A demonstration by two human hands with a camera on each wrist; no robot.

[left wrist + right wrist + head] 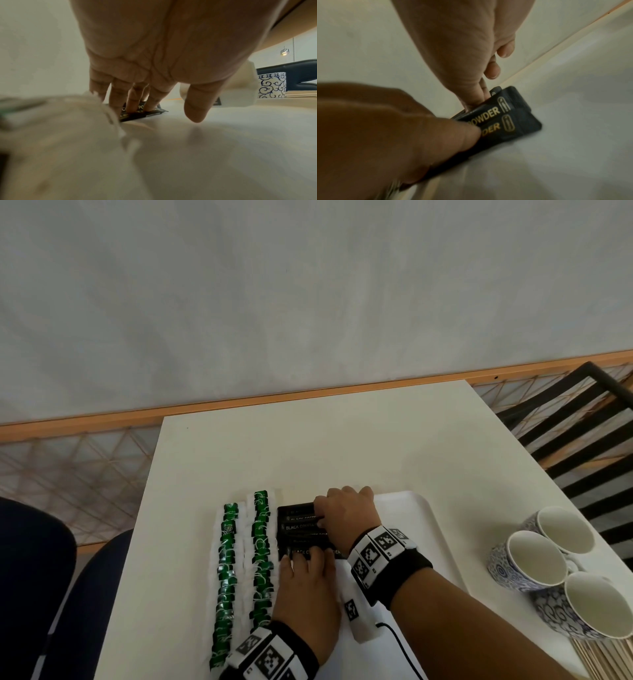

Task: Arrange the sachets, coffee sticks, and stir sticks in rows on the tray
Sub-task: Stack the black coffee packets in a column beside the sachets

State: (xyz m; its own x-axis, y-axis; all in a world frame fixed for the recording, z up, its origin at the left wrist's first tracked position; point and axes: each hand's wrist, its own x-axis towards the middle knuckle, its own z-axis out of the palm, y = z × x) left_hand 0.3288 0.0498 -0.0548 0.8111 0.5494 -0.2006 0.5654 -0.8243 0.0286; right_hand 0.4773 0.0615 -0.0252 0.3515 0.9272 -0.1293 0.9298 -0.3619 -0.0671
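At the left end of the white tray (404,508), two rows of green-and-white sachets (227,573) ran front to back, overlapping one another like shingles. The second row of sachets (262,556) lay just beside the first, and both reached from the tray's far edge to the near edge of the white counter (308,446).

Just right of those rows lay the black coffee sticks (301,529) — stacked crosswise in a short column, gold lettering reading "BLACK COFFEE" on top. The left hand (305,587) rested at the near end of that column, its fingers straight and pressed down on the nearest stick; in the left wrist view the fingertips (132,106) sat on the black packet while the thumb hung free above the tray floor. The right hand (349,515) covered the far right end of the column, fingers (320,513) bent over the upper sticks. In the right wrist view its thumb (453,129) lay across two sticks marked "POWDER" and the fingers closed on their far side, so the hand pinched the sticks (501,121) between them. Both wrists wore black bands with white marker blocks.

Farther right the tray floor showed bare white. Beyond its right rim stood three blue-and-white patterned cups (534,559) clustered together on the counter, and at the near right corner — partly cut off — lay a bundle of pale wooden stir sticks (603,659).
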